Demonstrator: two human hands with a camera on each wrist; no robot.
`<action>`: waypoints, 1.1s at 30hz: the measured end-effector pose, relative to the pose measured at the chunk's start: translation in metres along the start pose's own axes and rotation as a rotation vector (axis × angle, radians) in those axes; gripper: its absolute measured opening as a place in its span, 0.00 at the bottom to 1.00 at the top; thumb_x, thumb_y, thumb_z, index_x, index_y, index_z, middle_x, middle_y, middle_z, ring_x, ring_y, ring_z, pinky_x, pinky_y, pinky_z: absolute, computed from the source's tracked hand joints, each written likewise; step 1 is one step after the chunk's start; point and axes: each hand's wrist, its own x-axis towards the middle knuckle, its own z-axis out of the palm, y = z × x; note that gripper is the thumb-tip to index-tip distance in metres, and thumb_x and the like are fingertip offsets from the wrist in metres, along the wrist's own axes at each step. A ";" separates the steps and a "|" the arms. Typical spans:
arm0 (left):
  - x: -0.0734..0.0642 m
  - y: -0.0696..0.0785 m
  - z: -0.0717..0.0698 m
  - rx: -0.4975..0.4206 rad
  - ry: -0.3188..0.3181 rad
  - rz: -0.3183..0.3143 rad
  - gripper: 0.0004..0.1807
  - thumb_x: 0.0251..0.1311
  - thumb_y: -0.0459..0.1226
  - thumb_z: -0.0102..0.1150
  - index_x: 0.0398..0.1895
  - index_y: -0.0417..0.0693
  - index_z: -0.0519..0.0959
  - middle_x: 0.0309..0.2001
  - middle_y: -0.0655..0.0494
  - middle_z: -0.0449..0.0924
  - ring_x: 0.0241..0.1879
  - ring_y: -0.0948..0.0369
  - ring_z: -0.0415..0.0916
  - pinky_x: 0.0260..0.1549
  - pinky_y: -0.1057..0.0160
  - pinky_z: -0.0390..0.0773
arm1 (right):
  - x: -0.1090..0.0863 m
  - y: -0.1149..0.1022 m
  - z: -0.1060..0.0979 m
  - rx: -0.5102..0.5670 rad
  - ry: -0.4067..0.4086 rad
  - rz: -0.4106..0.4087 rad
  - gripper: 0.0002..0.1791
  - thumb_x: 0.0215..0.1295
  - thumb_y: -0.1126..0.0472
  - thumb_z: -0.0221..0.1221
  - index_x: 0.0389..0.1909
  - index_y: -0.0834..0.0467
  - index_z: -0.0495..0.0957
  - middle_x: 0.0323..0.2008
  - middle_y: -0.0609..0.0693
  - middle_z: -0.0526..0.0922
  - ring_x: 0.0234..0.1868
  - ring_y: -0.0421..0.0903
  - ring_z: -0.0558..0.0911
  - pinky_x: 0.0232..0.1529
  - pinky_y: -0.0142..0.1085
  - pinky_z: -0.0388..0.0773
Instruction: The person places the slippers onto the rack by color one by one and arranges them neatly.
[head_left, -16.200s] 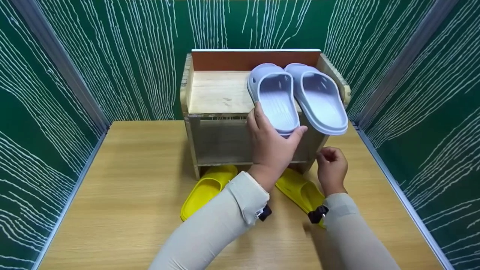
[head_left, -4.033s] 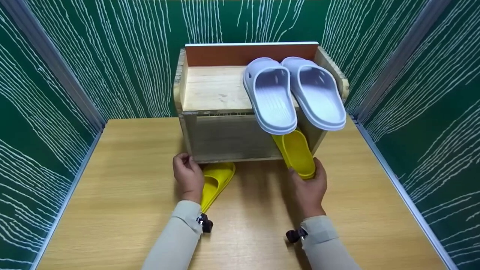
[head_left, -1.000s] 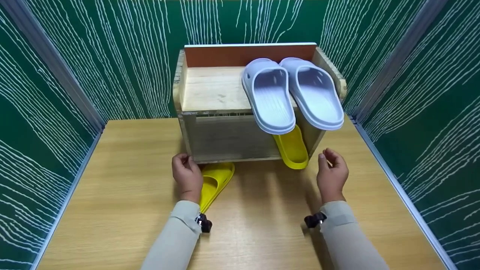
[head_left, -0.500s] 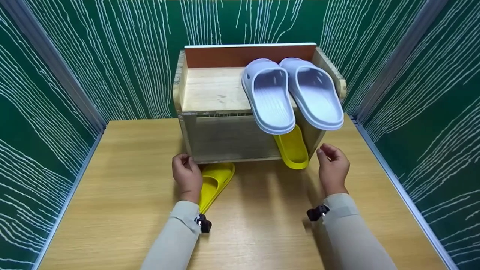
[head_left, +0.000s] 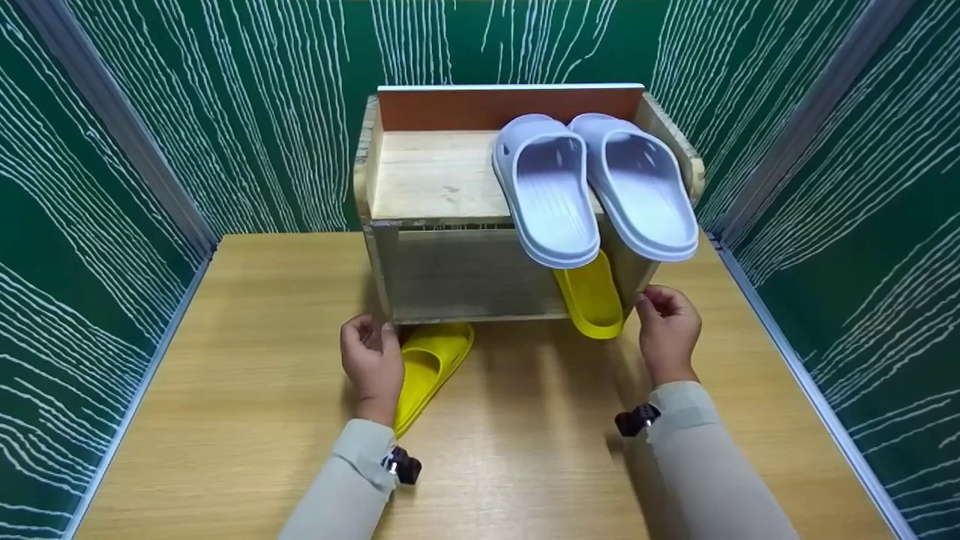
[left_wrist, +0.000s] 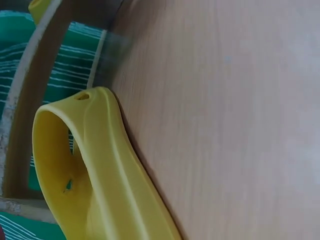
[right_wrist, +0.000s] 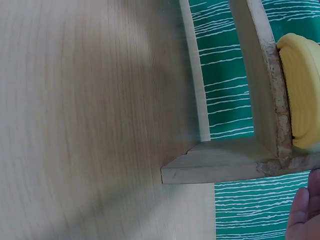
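Note:
A pair of lilac clogs (head_left: 556, 206) sits on the right of the wooden shoe rack's top shelf (head_left: 439, 176), heels over the front edge. Below, a yellow clog (head_left: 592, 300) lies on the lower shelf at the right, its heel sticking out. The other yellow clog (head_left: 431, 367) stands on the table, toe under the rack's left end. My left hand (head_left: 373, 367) is beside this clog, loosely curled at the rack's left front corner, holding nothing. The right hand (head_left: 670, 334) has its loosely curled fingertips right at the outside of the right side panel (right_wrist: 215, 172).
The wooden table (head_left: 262, 337) extends around the rack. Green walls with white streaks (head_left: 262, 112) enclose the back and both sides. Grey metal strips (head_left: 795, 375) run along the table's side edges.
Earlier, the right hand slid a yellow clog onto the lower shelf, let go and moved right to the side panel. Just now the left hand has drawn slightly back from the rack's corner.

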 end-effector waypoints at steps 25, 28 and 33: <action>-0.038 -0.015 -0.067 0.400 -0.451 -0.291 0.50 0.60 0.44 0.77 0.79 0.36 0.60 0.78 0.36 0.63 0.76 0.39 0.62 0.76 0.40 0.63 | 0.001 0.003 0.004 0.053 0.028 -0.038 0.04 0.73 0.64 0.66 0.45 0.58 0.86 0.41 0.47 0.82 0.44 0.44 0.78 0.45 0.27 0.79; -0.039 -0.020 -0.073 0.458 -0.506 -0.297 0.55 0.56 0.44 0.80 0.80 0.36 0.58 0.78 0.36 0.63 0.74 0.40 0.65 0.75 0.40 0.64 | 0.001 0.004 0.004 0.046 0.034 -0.037 0.05 0.72 0.64 0.66 0.45 0.58 0.86 0.39 0.45 0.82 0.44 0.44 0.78 0.45 0.27 0.78; -0.041 -0.025 -0.078 0.541 -0.572 -0.252 0.60 0.48 0.46 0.85 0.79 0.34 0.59 0.72 0.35 0.68 0.64 0.42 0.71 0.68 0.41 0.70 | 0.001 0.005 0.005 0.038 0.042 -0.037 0.07 0.73 0.64 0.65 0.47 0.61 0.85 0.39 0.44 0.81 0.44 0.44 0.77 0.45 0.27 0.78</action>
